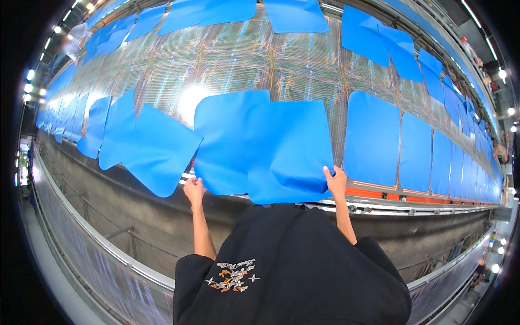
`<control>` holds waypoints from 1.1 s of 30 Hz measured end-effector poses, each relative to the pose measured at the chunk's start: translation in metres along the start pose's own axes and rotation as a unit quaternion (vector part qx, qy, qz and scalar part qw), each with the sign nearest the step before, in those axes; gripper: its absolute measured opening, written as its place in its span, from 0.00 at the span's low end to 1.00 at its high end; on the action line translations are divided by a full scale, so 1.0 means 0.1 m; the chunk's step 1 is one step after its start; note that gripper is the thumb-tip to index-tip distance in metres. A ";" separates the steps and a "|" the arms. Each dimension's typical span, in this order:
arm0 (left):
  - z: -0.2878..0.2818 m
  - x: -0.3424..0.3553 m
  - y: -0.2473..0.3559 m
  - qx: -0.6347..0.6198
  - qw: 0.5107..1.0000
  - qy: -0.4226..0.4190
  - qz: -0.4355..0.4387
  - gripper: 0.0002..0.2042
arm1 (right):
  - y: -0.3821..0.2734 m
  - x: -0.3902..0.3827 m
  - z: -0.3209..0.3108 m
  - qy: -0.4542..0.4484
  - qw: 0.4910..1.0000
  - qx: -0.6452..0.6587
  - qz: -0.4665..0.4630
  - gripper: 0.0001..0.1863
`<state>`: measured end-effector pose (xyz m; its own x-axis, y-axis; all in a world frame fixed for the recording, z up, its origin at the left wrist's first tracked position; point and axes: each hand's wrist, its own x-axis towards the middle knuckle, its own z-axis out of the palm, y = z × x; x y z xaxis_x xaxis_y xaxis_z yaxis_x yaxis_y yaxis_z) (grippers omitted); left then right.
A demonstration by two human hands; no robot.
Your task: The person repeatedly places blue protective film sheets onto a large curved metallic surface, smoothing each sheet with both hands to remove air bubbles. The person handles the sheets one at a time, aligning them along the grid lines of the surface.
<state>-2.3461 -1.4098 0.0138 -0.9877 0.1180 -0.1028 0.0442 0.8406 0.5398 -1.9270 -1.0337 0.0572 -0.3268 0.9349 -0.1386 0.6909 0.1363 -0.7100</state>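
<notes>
Two overlapping blue sheets lie in front of me on the long table: a left blue sheet [222,141] and a front blue sheet [292,146], smooth, flexible and rounded at some corners. My left hand [194,190] is closed at the lower left corner of the left sheet, its fingertips partly hidden. At the right edge of the front sheet, near its lower corner, my right hand [336,182] pinches the material between thumb and fingers. The front sheet is wrinkled and bulges toward its lower middle, close to my body.
A long table [303,67] with a shiny, streaked surface carries rows of blue sheets. Flat ones [371,141] lie right, skewed ones [162,146] left. A metal rail [422,210] edges the table. Behind me runs another railed table [108,254]. Another person [76,40] stands far left.
</notes>
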 end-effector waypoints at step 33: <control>-0.96 0.33 4.36 -0.134 0.904 -0.151 0.376 0.10 | -0.37 0.26 -1.72 0.221 0.968 0.081 0.090 0.21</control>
<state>-2.3734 -1.0899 0.3262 -0.6056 0.7762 0.1754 0.6083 0.3094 0.7309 -1.8501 -0.9584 0.1982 0.1224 0.9924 0.0137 0.5896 -0.0616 -0.8054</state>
